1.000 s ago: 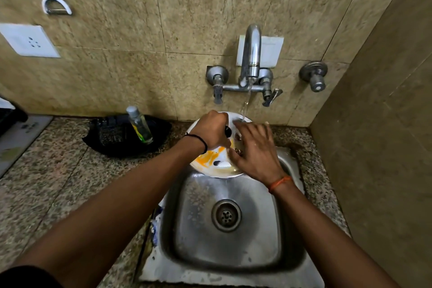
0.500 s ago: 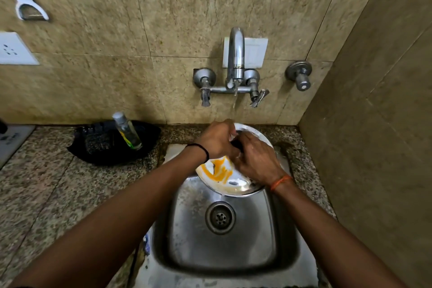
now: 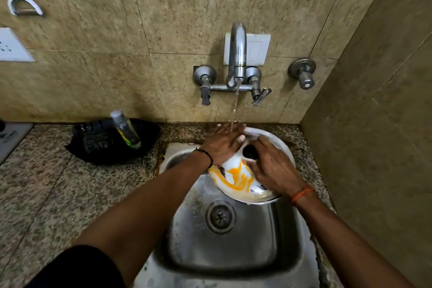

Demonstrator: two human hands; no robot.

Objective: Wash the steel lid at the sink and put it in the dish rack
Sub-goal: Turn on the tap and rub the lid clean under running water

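Observation:
The round steel lid (image 3: pixel 236 180), smeared with orange residue and fitted with a black knob (image 3: pixel 250 152), is tilted over the back of the steel sink (image 3: pixel 233 255). My left hand (image 3: pixel 222 145) lies on the lid's upper left with its fingers stretched out flat under the running water (image 3: pixel 235 110). My right hand (image 3: pixel 273 168) grips the lid's right side, fingers beside the knob. Water falls from the tap (image 3: pixel 237 54) onto my left fingers. No dish rack is in view.
A black tray (image 3: pixel 105 145) holding a small clear bottle (image 3: pixel 125 128) sits on the granite counter to the left of the sink. The tiled side wall stands close on the right. A valve (image 3: pixel 304 72) juts from the back wall. The drain (image 3: pixel 220 217) lies below the lid.
My left hand has let go of the knob and spread flat under the stream. The water now runs more strongly. The lid sits lower and more to the right in view.

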